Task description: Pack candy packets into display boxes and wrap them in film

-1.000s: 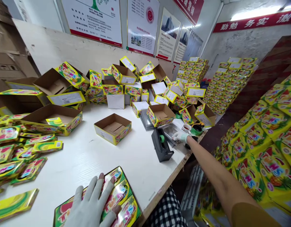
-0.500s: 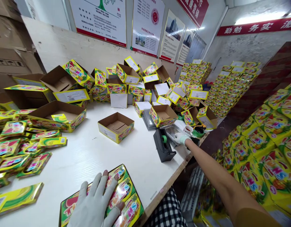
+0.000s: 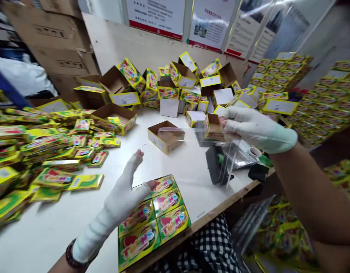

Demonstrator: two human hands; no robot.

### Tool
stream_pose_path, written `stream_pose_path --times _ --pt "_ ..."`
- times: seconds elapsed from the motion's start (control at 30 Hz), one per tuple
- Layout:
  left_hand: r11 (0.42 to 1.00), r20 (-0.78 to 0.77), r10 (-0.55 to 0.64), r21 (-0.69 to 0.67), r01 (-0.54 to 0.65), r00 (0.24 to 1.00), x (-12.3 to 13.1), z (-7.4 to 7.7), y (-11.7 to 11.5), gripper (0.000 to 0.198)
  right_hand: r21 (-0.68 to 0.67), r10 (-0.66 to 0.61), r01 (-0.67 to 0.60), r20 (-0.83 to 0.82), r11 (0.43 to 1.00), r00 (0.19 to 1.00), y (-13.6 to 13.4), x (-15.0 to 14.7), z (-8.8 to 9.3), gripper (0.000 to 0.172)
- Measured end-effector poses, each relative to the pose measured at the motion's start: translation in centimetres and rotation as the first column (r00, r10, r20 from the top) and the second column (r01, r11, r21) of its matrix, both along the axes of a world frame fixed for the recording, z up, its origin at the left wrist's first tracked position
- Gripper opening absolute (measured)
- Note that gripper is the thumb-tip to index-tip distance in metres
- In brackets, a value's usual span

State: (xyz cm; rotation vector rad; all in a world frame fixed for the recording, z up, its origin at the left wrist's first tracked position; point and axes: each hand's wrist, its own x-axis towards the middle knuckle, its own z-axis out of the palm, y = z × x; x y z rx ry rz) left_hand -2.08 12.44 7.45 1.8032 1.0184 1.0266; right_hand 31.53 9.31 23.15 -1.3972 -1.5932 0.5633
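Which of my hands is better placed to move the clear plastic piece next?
The right hand, I'd judge: it holds the clear plastic piece. The left hand looks open and holds nothing, its thumb over the grouped packs.

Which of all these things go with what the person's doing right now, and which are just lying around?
Seemingly in use:
- clear plastic piece, held in the right hand
- fruit-printed packs set side by side, near the spread left hand

Apparently just lying about:
- loose packs at left
- open box mid-table
- tape dispenser
- cup
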Motion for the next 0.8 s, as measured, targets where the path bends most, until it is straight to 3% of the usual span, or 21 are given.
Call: stream_pose_path --times 0.07,0.13,0.2,0.27,0.33,0.4,0.47,0.53,0.57,0.63,0.7,0.8 --pt "0.982 0.225 -0.056 -0.161 0.094 0.973 0.3 3.1 -0.5 0.097 -0.112 0.219 -0.258 -0.276 0.96 0.936 1.0 -4.1 -1.2 0.027" --pt "0.931 0.375 -0.003 -0.337 0.139 0.927 0.4 4.9 -1.4 0.073 -0.139 0.266 -0.375 -0.489 0.917 0.831 2.1 -7.3 -3.2 0.036" --pt "0.895 0.474 0.142 -0.437 0.092 0.869 0.0 5.1 -2.1 0.047 -0.16 0.238 -0.427 -0.636 0.89 0.734 3.0 -9.1 -5.3 0.045" --pt "0.898 0.563 0.261 -0.44 0.017 0.784 -0.9 4.4 -1.9 0.04 -0.202 0.236 -0.496 -0.691 0.845 0.683 3.2 -9.7 -6.9 0.051" --pt "0.908 0.599 0.308 -0.418 -0.039 0.739 -1.9 3.6 -1.0 0.04 -0.195 0.273 -0.512 -0.662 0.837 0.698 2.6 -9.7 -7.9 0.049" --pt "0.915 0.556 0.352 -0.375 -0.151 0.753 -2.6 3.4 0.1 0.045 -0.09 0.302 -0.42 -0.56 0.903 0.771 1.6 -9.7 -8.0 0.041" --pt "0.893 0.487 0.447 -0.281 -0.35 0.75 -2.7 3.9 0.6 0.058 0.065 0.274 -0.27 -0.376 0.961 0.885 0.6 -10.2 -7.4 0.032" --pt "0.88 0.475 0.469 -0.179 -0.44 0.744 -2.0 4.7 -0.2 0.064 0.203 0.219 -0.184 -0.161 0.962 0.962 -0.2 -11.4 -6.6 0.024" --pt "0.907 0.486 0.415 -0.16 -0.389 0.769 -1.4 5.1 -1.1 0.062 0.241 0.212 -0.188 -0.081 0.952 0.974 -0.4 -12.2 -6.3 0.021" --pt "0.975 0.522 0.206 -0.186 -0.126 0.828 0.1 5.4 -3.2 0.058 0.227 0.286 -0.271 -0.037 0.936 0.957 -0.6 -13.8 -6.2 0.018" --pt "0.968 0.579 0.04 -0.225 0.112 0.814 1.5 5.3 -5.3 0.056 0.133 0.399 -0.385 -0.11 0.913 0.91 -0.5 -15.0 -6.6 0.016" --pt "0.935 0.67 0.005 -0.266 0.234 0.742 2.4 4.8 -7.0 0.053 0.032 0.474 -0.481 -0.229 0.876 0.85 -0.1 -15.7 -7.4 0.018"
